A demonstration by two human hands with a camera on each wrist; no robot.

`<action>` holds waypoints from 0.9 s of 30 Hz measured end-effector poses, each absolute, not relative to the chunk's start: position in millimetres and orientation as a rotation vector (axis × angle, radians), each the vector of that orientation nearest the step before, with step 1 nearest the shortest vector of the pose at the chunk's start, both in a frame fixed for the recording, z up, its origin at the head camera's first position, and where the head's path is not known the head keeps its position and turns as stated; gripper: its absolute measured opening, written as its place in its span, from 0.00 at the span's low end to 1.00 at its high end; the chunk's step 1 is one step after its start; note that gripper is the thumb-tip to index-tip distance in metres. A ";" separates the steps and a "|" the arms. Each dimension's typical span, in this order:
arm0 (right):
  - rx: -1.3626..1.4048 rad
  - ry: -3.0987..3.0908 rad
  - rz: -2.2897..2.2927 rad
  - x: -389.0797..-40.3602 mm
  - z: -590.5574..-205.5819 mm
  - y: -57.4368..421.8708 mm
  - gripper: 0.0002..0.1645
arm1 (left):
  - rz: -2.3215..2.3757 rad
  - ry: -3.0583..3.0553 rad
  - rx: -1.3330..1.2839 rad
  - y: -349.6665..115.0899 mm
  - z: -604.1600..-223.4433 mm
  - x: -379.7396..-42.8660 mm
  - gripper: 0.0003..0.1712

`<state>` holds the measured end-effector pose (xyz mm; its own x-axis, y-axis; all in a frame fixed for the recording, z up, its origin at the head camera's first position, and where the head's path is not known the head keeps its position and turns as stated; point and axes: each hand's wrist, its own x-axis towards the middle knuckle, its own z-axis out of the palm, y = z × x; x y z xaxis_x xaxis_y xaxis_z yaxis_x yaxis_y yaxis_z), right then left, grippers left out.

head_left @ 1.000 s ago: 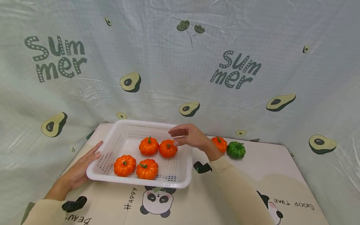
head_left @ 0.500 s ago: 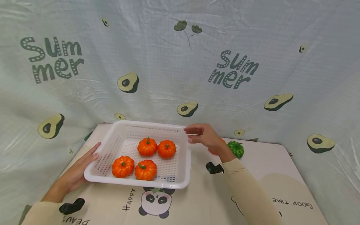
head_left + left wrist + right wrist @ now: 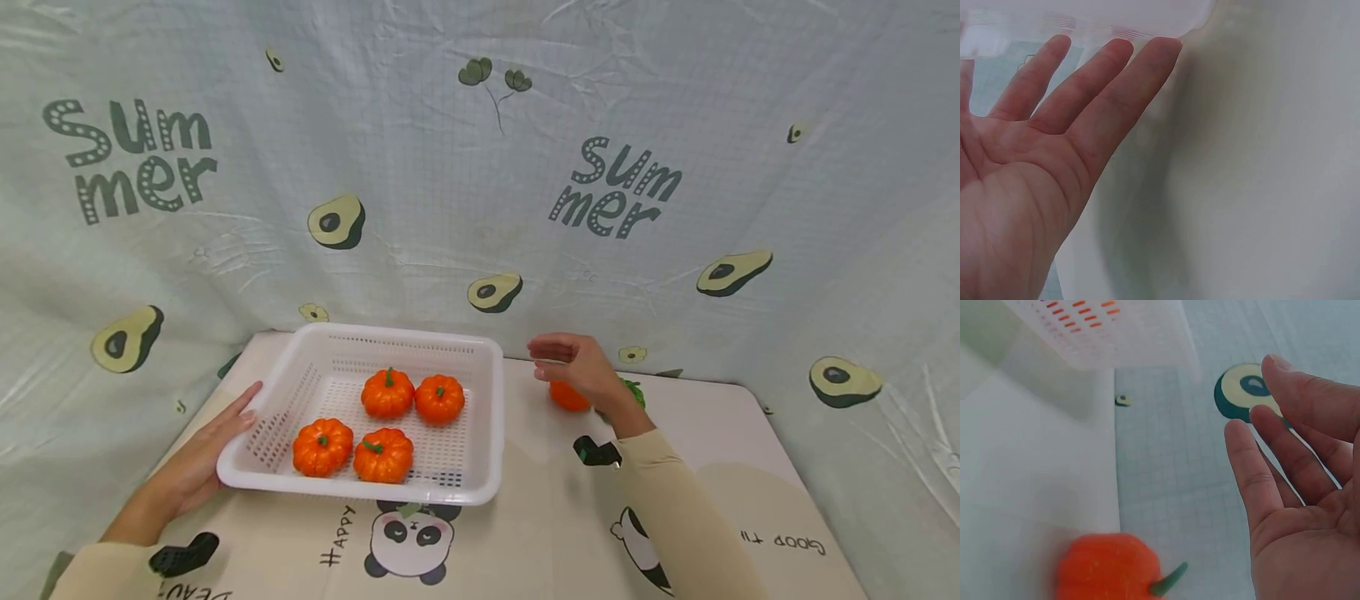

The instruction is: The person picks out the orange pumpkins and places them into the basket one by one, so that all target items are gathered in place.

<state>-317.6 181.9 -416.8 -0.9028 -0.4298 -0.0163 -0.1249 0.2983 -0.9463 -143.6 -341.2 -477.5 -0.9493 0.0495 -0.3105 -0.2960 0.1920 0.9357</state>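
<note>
A white perforated plastic basket (image 3: 491, 433) stands on the table with several small orange pumpkins (image 3: 387, 393) inside. At its left side is my left hand (image 3: 197, 454); in the left wrist view the straight fingers (image 3: 1125, 87) touch the basket's underside or lower wall. My right hand (image 3: 581, 367) hovers right of the basket, fingers loosely bent and holding nothing. Below it, another orange pumpkin (image 3: 568, 397) sits on the table, partly covered by the hand; the right wrist view shows this pumpkin (image 3: 1110, 567) with its green stem. A green pumpkin (image 3: 636, 392) is mostly hidden behind my right wrist.
The pale tablecloth (image 3: 540, 533) carries printed pandas and lettering. A light curtain (image 3: 420, 167) with avocado prints hangs directly behind the table's back edge. Dark wrist devices (image 3: 596, 451) sit at both wrists.
My right hand has moved right, from above the basket to above the orange pumpkin on the table. The left hand stays at the basket's side. The whole view has shifted slightly.
</note>
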 end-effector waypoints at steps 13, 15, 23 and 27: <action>-0.397 2.339 -1.786 -318.3 -426.2 210.3 0.30 | 1.828 2.214 -0.221 -341.9 -477.8 -142.5 0.40; -0.374 2.356 -1.799 -317.9 -428.7 214.4 0.32 | 1.833 2.208 -0.228 -341.4 -477.7 -142.0 0.39; -0.250 2.384 -1.837 -317.3 -436.6 225.4 0.38 | 1.841 2.196 -0.242 -341.0 -477.5 -141.7 0.39; -0.141 2.402 -1.828 -317.4 -441.1 227.4 0.40 | 1.813 2.211 -0.223 -342.4 -477.9 -142.8 0.38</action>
<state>-317.4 227.4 -441.1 -0.9885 -0.1465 -0.0387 -0.0017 0.2661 -0.9640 -142.8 -342.4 -477.9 -0.9508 0.0532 -0.3051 -0.2888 0.2040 0.9354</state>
